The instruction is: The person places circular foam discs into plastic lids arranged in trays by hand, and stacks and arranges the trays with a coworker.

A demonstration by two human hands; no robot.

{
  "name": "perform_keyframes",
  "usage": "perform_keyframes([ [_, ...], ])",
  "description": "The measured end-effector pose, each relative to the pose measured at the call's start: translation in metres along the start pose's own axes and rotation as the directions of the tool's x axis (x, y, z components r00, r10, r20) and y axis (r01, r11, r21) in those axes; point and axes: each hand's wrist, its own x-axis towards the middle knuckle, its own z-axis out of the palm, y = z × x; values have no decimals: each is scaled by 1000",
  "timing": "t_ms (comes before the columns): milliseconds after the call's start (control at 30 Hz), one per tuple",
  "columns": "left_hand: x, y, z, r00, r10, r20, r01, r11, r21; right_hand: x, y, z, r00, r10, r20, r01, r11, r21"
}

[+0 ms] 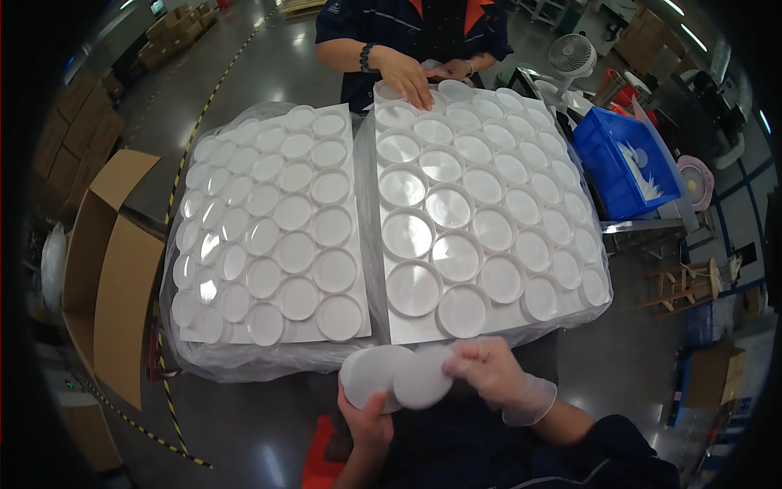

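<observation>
- While both hands work at the near edge, the left hand (368, 420) pinches one white disc (373, 376) — its grip clamped on the rim.
- Right hand (489, 371), gloved, clamps a second disc (422, 377) just beside it; seemingly separating a pair — next, a seat in the tray (391, 336) ahead.

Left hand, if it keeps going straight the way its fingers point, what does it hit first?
The left hand holds a white disc and points up and away from the person. Going straight on, it would probably first meet the near plastic-wrapped edge of the left sheet of white lids. Depth is unclear, so it might pass over.
</observation>
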Motion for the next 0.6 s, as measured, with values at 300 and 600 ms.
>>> perform_keyframes([
  [300,7,10,-10,999,50,-10,-49,997,51,85,-20,-22,872,-392,-293,129,762,-635],
  [600,15,21,8,998,23,-50,-16,991,131,92,-3,-14,525,-756,390,493,-103,-864],
])
